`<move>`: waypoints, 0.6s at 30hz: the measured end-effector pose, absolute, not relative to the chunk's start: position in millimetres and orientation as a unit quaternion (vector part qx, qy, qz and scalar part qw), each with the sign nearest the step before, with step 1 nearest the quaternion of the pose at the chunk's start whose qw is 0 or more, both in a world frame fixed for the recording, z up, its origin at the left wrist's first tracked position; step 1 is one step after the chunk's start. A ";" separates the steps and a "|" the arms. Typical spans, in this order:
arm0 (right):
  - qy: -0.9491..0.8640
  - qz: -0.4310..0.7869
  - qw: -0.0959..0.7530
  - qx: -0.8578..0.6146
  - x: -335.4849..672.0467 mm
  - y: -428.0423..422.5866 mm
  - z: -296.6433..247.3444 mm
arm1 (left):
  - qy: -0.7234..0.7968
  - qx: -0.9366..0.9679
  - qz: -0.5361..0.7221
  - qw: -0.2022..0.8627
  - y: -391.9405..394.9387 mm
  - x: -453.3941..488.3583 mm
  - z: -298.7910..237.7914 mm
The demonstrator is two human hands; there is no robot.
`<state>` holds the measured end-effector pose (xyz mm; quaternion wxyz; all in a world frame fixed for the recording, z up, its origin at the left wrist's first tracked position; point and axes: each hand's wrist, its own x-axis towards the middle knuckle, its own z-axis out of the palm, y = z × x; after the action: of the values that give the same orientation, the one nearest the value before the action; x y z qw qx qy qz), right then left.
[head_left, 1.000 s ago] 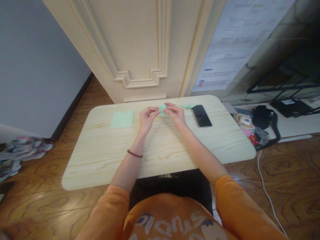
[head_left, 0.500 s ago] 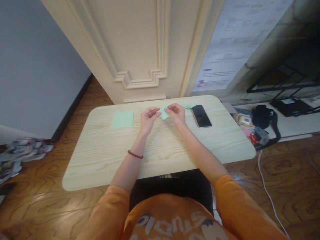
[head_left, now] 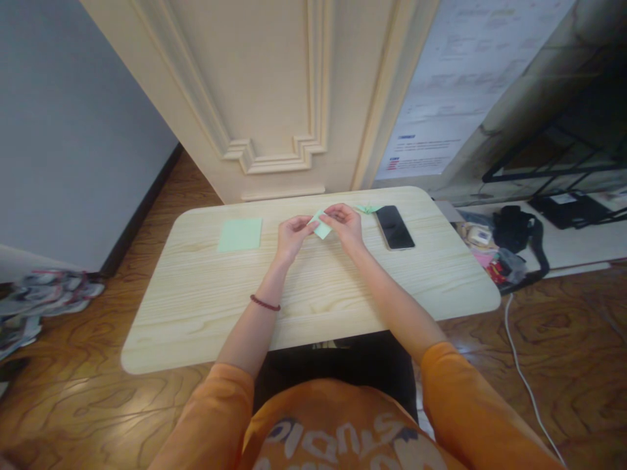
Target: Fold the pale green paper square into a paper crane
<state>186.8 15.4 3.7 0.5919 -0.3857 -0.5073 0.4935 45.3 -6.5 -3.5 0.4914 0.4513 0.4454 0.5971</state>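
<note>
A small folded piece of light green paper (head_left: 322, 229) is pinched between my two hands above the far middle of the table. My left hand (head_left: 294, 236) grips its left corner between thumb and fingers. On the opposite side my right hand (head_left: 345, 226) holds it the same way, its fingertips covering part of the top. To the left lies a flat square of green paper (head_left: 240, 234). Just beyond my right hand is a folded green paper shape (head_left: 367, 209), its right end meeting a dark-screened phone (head_left: 394, 227).
The pale wood-grain table (head_left: 196, 313) has rounded corners and stands against a cream moulded panel (head_left: 274, 98). Right of it, a low white shelf (head_left: 568, 245) carries a black bag and small items. A white cable (head_left: 524, 372) runs along the floor; shoes (head_left: 49, 294) are at left.
The paper between my hands has tilted and looks narrower now. My left hand has shifted slightly to the right, and the fingers of both hands have moved a little on the paper.
</note>
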 end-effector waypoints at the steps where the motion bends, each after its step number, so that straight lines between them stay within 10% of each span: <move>1: -0.506 0.496 0.591 -0.385 186.7 15.5 3.7 | 0.446 0.446 0.599 0.494 -6.9 45.5 -2.8; 18: -0.532 0.497 0.565 -0.388 186.4 13.9 5.4 | 0.461 0.420 0.623 0.471 -11.5 45.5 7.0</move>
<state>186.4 13.9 5.4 0.5649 -0.3875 -0.5325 0.4972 45.5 -11.5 7.0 0.4712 0.4204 0.4614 0.6231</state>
